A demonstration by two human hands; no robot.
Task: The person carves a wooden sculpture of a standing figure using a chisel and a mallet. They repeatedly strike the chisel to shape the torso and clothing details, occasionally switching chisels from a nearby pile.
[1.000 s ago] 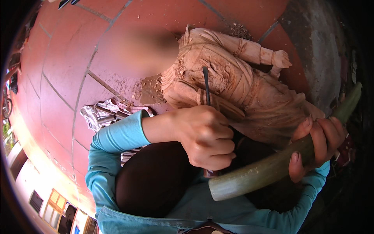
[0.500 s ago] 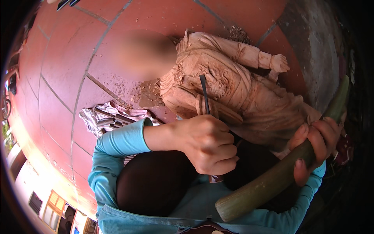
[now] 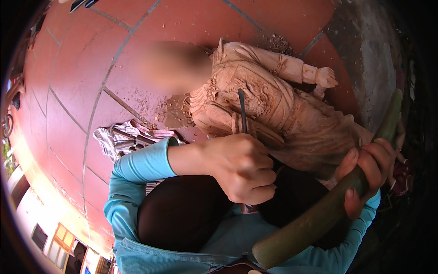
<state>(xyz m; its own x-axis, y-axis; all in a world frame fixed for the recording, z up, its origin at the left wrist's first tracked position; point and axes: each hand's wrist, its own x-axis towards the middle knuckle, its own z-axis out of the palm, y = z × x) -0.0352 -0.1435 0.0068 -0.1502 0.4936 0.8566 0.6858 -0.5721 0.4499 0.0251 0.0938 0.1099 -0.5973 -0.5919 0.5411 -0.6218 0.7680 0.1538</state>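
A reddish-brown carved wooden statue (image 3: 273, 98) of a robed figure lies on its back before me, its head end blurred at the left. Dragon-like relief covers its chest. My left hand (image 3: 242, 169) is closed in a fist round a carving chisel (image 3: 243, 114). The dark blade points away from me, its tip over or on the chest carving; contact cannot be made out. A brown handle end shows below the fist. In my right hand (image 3: 372, 166) is a thick greenish wooden club (image 3: 305, 223), held slantwise, its near end low beside my lap.
Several chisels (image 3: 132, 139) lie on a striped cloth (image 3: 106, 139) to my left. Wood chips (image 3: 279, 44) are scattered on the red tiled floor (image 3: 173, 20) round the statue. Grey concrete (image 3: 372, 59) borders the tiles at the right. My knees (image 3: 182, 214) are close under the left hand.
The view has shifted slightly, so the statue sits a little lower and to the right. Both hands keep their grips, with the chisel and club in nearly the same places.
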